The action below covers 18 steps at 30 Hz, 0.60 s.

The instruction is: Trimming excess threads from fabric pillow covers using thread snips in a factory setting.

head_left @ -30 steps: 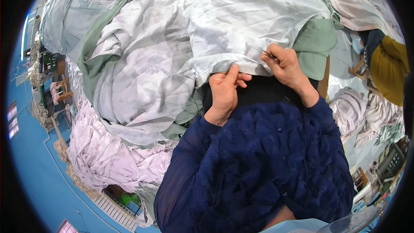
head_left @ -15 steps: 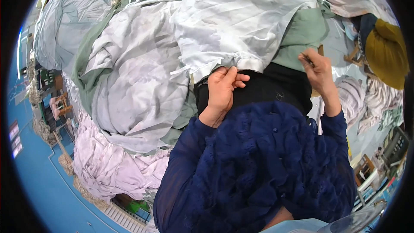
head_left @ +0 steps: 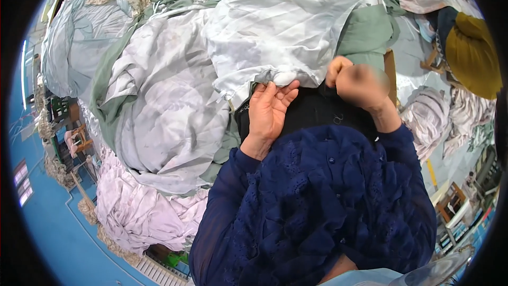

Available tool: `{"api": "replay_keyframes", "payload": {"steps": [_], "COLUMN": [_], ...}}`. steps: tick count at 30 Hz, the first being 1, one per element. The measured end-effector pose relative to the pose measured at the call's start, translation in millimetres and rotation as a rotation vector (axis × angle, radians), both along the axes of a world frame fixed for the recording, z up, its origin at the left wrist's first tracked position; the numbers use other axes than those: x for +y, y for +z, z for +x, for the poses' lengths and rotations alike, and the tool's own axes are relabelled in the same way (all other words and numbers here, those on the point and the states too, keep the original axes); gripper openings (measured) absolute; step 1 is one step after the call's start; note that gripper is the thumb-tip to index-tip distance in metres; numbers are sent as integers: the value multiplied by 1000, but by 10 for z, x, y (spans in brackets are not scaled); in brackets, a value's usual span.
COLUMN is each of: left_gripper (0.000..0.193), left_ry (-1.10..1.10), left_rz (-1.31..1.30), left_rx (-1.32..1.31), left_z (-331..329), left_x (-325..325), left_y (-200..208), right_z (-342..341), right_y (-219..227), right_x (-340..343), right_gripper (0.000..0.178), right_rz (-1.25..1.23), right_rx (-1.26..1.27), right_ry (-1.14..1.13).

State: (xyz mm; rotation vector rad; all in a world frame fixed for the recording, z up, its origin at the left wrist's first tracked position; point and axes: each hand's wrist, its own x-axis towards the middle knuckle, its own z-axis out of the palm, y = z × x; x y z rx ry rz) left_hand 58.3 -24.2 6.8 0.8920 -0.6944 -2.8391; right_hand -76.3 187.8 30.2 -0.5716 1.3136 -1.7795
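A white cloth with a green underside lies spread before me, and its near hem hangs over my black-covered lap. My left hand is closed on that hem, thumb and forefinger pinching it while the other fingers curl loosely. To its right, by the hem's right end, my right hand is closed with its fingers bent. Part of this hand is blurred, and whatever its fingers may hold cannot be made out. Green fabric shows just beyond it.
Heaped greyish-white cloth with green edges lies to my left, above a pale pink pile. A mustard cloth hangs at the far right near a wooden stool. Blue floor shows at lower left.
My right hand has moved left, from beside the green fabric to the white cloth's right end. My left hand keeps its pinch on the hem, its fingers slightly more raised.
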Motion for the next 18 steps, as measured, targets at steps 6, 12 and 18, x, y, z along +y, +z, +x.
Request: {"api": "replay_keyframes", "payload": {"steps": [6,12,18], "left_gripper": [20,17,15], "left_ry": [-1,2,12], "left_rz": [-20,5,-11], "left_rx": [32,-6,-19], "left_z": [59,7,-2], "left_x": [-33,-29,-42], "left_y": [-105,-36,-25], "right_z": [-40,-217,-142], "right_y": [-152,-226,-65], "right_x": [-310,-146,-208], "right_gripper": [18,15,19], "right_rz": [-253,-220,593], "right_rx": [-379,-554,526], "right_ry": [-286,-166,158]}}
